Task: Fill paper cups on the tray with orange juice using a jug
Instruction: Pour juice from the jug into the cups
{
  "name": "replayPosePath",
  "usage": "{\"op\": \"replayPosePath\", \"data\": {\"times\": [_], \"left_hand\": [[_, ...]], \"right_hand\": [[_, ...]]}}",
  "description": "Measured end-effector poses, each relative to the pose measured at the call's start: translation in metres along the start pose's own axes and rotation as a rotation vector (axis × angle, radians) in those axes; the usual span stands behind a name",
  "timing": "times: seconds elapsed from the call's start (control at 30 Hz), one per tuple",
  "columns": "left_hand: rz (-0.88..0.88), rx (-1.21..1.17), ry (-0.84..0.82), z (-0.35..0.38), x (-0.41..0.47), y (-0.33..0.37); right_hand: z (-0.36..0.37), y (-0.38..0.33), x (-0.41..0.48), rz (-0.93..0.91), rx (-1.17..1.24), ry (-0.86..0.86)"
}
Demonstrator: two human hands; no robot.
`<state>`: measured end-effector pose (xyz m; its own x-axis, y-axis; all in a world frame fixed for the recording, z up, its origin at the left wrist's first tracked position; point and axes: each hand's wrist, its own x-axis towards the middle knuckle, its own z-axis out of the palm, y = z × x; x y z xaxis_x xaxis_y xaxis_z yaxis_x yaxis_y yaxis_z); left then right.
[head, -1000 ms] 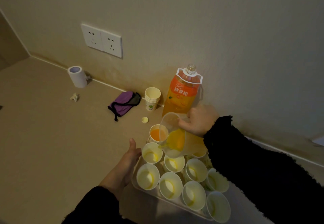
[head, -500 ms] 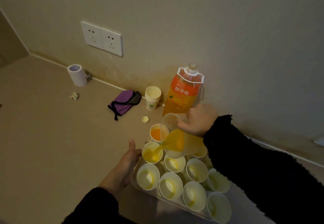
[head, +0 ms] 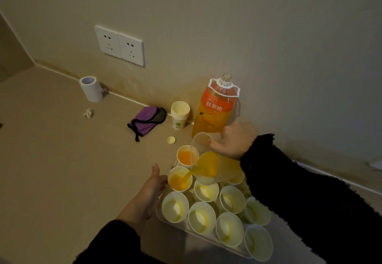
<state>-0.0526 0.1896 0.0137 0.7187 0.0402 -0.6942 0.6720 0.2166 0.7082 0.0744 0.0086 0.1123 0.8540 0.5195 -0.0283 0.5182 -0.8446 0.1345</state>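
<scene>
A clear tray holds several white paper cups. My right hand grips a clear plastic jug tilted to the left, and orange juice streams from its spout into the second cup of the left column. The cup behind it holds orange juice. The other cups, such as the front-left one, show only a yellowish trace inside. My left hand rests against the tray's left edge beside the cup being filled, thumb up; whether its fingers hold the tray is hidden.
An uncapped orange juice bottle stands against the wall behind the tray, with a stack of spare cups left of it. A yellow bottle cap, a purple pouch, a white roll and a paper scrap lie on the surface.
The jug tipped further left and juice began flowing into the second cup, which has gone from nearly empty to partly filled. My left hand stayed by the tray.
</scene>
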Motion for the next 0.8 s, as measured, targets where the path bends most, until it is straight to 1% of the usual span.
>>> {"op": "replayPosePath", "data": {"times": [0.33, 0.57, 0.8], "left_hand": [[-0.028, 0.021, 0.012, 0.0038, -0.0030, 0.0073], [-0.009, 0.036, 0.013, 0.0039, -0.0042, 0.0067], [-0.024, 0.044, 0.012, 0.0058, -0.0086, 0.0095]], "right_hand": [[0.0004, -0.0004, 0.0009, 0.007, -0.015, -0.022], [-0.0029, -0.0012, 0.0004, 0.009, -0.043, -0.031], [-0.0001, -0.0020, 0.0009, 0.013, -0.037, -0.029]]}}
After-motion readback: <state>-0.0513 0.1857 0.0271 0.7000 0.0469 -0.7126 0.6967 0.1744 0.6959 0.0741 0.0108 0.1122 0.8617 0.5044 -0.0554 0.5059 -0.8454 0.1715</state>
